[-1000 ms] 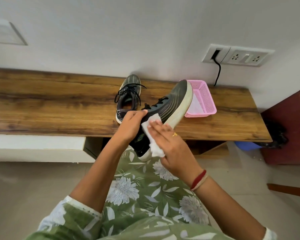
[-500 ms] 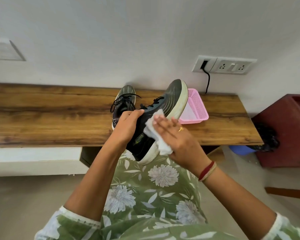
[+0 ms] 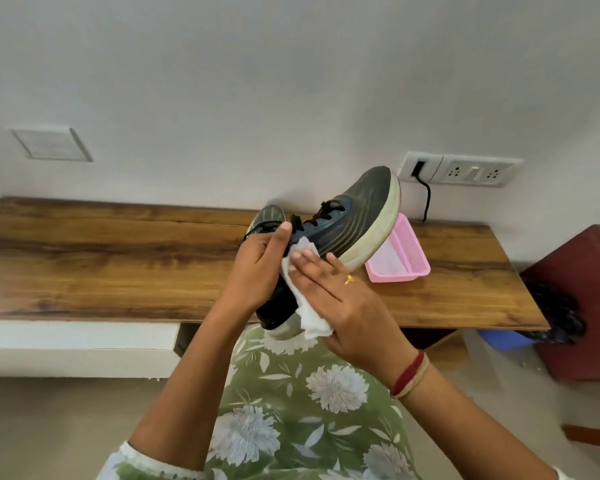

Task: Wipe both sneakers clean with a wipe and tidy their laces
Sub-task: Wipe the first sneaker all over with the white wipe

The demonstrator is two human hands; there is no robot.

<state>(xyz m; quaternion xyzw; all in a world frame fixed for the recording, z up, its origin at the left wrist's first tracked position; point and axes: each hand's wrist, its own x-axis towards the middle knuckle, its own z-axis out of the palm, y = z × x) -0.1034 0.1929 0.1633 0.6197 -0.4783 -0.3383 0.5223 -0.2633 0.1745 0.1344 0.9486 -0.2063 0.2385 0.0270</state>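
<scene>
From my seat I see the left hand holding the raised sneaker clear of the table; its grip is closed round the collar end, thumb laid up by the tongue, fingers hidden behind the shoe; the sneaker slants with its toe toward 1 o'clock and its heel toward 7 o'clock, pale sole facing 4 o'clock. The right hand lies flat on the shoe's side; its grip is open, fingers straight and pressing the white wipe against the dark upper; the wipe's loose end hangs out under the palm at 6 o'clock, near the heel. The black laces run up the raised sneaker at 1 o'clock of the left thumb; whether they are tied I cannot tell. The second sneaker sits on the table behind the left hand, at its 12 o'clock, mostly hidden, toe toward the wall. A pink basket rests on the table at 3 o'clock of the raised sneaker, partly behind its sole in my view; a wall socket with a black cable plugged in sits at 1 o'clock of the toe. A gold ring shows on the right hand; red and tan bands circle that wrist.
</scene>
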